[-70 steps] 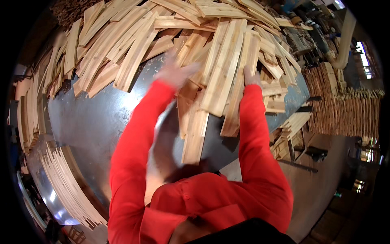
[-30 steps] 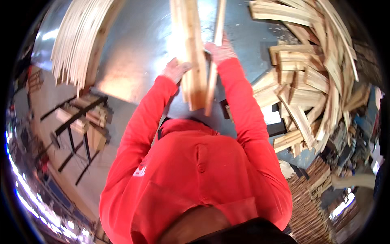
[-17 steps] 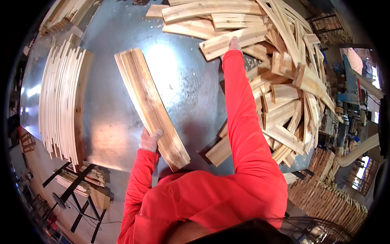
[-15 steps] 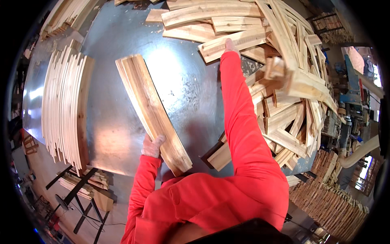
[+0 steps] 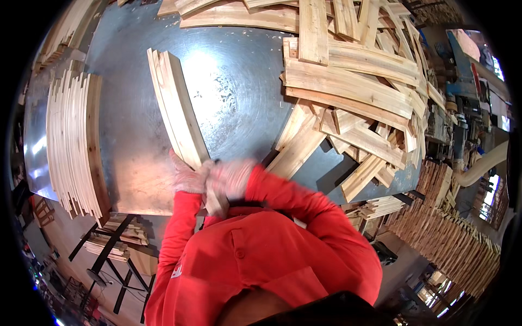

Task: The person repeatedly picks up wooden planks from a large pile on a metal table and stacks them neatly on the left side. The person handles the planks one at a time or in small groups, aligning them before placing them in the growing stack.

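Observation:
A small stack of pale wooden boards (image 5: 175, 106) lies lengthwise in front of me, its near end close to my body. My left hand (image 5: 187, 175) is closed around the stack's left side, near that end. Across the near end lies my right hand (image 5: 232, 176), touching the boards. Motion smears its fingers, so their grip is unclear. The boards' narrow edges show along the top, and their far end is uneven. Both hands partly hide the lower part of the stack.
A metal-topped table (image 5: 128, 81) carries everything. On the left stands a neat row of boards (image 5: 70, 144) on edge. A jumbled heap of boards (image 5: 353, 81) covers the right and far side. Beyond the table's left corner is a black metal stand (image 5: 111, 244); stacked timber (image 5: 440, 244) stands right.
My right hand has come back from a board in the far heap to the stack in my left hand. The stack has been turned to show its edges. Boards in the heap have shifted.

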`<state>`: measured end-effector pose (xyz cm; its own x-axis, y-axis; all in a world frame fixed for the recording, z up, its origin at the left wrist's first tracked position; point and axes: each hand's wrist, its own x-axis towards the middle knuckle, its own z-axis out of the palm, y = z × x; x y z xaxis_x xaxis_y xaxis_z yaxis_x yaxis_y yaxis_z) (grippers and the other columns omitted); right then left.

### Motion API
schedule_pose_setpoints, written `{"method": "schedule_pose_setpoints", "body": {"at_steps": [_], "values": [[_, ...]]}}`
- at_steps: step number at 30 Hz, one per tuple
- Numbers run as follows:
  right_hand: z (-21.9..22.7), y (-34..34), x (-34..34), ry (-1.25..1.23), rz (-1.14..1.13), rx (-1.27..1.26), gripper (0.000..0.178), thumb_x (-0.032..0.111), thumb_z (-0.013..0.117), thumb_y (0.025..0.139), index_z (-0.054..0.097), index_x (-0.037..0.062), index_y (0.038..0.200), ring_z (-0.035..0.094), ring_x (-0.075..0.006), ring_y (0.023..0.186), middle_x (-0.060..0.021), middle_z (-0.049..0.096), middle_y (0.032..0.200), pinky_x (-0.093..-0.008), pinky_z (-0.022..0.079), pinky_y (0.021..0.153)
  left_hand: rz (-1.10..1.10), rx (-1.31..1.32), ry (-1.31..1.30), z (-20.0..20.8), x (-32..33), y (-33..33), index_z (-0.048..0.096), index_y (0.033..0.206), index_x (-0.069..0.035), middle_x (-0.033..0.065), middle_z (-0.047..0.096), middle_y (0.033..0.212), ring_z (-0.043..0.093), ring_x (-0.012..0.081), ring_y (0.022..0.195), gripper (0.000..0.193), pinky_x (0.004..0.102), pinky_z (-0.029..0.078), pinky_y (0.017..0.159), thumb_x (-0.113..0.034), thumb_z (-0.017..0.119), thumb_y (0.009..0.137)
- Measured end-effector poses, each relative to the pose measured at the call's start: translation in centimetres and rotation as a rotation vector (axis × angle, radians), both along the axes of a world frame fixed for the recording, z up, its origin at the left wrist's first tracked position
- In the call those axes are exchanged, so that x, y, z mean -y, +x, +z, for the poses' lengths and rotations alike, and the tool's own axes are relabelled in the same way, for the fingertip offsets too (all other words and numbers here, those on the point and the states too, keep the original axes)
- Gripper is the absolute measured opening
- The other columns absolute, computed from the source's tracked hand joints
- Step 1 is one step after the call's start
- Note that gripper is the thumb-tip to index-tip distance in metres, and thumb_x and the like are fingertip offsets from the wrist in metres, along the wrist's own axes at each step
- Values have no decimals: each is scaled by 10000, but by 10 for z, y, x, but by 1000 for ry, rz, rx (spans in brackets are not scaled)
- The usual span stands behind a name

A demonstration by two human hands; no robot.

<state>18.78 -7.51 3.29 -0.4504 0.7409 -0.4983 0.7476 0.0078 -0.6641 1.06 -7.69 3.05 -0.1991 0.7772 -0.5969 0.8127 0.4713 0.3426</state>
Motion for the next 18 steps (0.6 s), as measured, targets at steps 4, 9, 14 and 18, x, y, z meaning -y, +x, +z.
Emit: {"method": "schedule_pose_setpoints", "body": {"at_steps": [4,9,14,18], "values": [[56,110,-141,718,-881,423,883,554,587,833,256,70,1493,322,-481,1333,-283,309,1481,-537,227,1116,120,-18,141,-10,4,13,-21,1518,-31,292,522,1319,597,413,1111,1150,430,474,940,-458,705,736],[17,170,-215,404,-919,744,866,453,617,841,232,29,1490,294,-455,1370,-282,244,1517,-533,343,1062,158,106,224,-15,3,13,138,1491,-38,229,559,1281,587,337,1140,987,402,462,961,-236,747,740],[11,51,-74,368,-542,212,904,305,696,797,183,6,1477,494,-427,1183,-306,351,1415,-480,451,995,177,362,351,-24,-1,-21,128,1515,-49,215,522,1327,554,308,1174,962,373,453,969,-259,718,784],[-2,-25,26,-87,5,-54,866,339,655,838,190,82,1522,282,-381,1408,-251,197,1547,-424,299,1141,202,285,301,-16,-10,-19,31,1534,-64,240,414,1447,522,366,1235,1143,404,432,987,-466,749,741]]}}
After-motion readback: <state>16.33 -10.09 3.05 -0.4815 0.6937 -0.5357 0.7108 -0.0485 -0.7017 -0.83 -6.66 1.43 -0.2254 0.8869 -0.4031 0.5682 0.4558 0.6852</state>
